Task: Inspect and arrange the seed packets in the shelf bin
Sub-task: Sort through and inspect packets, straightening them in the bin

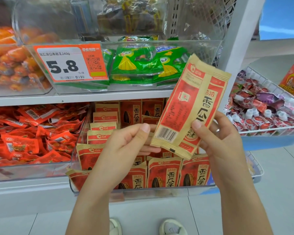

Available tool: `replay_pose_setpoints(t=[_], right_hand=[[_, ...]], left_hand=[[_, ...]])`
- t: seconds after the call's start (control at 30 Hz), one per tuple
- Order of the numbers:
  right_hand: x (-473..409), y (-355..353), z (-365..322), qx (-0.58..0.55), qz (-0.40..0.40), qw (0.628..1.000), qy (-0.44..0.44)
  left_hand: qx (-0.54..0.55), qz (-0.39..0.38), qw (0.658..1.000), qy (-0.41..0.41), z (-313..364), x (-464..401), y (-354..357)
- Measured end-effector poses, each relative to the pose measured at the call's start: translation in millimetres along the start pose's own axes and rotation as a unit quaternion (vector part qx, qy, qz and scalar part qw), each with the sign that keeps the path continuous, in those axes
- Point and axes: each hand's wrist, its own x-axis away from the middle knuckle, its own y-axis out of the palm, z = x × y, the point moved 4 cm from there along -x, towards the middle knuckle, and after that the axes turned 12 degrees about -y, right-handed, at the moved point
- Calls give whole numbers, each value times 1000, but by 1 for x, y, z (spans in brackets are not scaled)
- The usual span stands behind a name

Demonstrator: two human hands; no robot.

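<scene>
Seed packet held tilted above the clear shelf bin, back side showing (barcode lower left), pinched by left hand and right hand; inspection appears under way, with loosely rowed packets still to straighten.
</scene>
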Motion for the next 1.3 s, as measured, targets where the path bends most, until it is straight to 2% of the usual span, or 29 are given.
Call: replay_pose_setpoints(t=[0.13, 0.27, 0.4, 0.47, 0.6, 0.7, 0.93, 1.03, 1.3], right_hand=[[1, 2, 1, 17, 3, 1000, -2], [2, 3, 2, 15, -37, 999, 17], [4, 5, 2, 7, -31, 999, 11], [3, 7, 0, 9, -17, 1000, -1], [4, 10, -5, 15, -5, 1000, -19], [5, 10, -7, 16, -1, 1000, -22], [7, 10, -12, 47, -9, 998, -32], [7, 11, -12, 82, -11, 996, -37], [7, 11, -10, 72, -9, 997, -39]], left_hand=[[-30, 1, 999, -21, -2, -2, 1], [-21, 30, 999, -20, -4, -4, 2], [-58, 159, 983, 64, 0, -3, 4], [-86, 188, 973, 100, 3, -2, 7], [-191, 199, 950, 147, 4, -4, 16], [-214, 206, 944, 144, 3, -4, 16], [-292, 199, 914, 197, 3, -2, 22], [-282, 163, 925, 197, 0, -4, 23], [-126, 137, 971, 151, 0, -3, 13]])
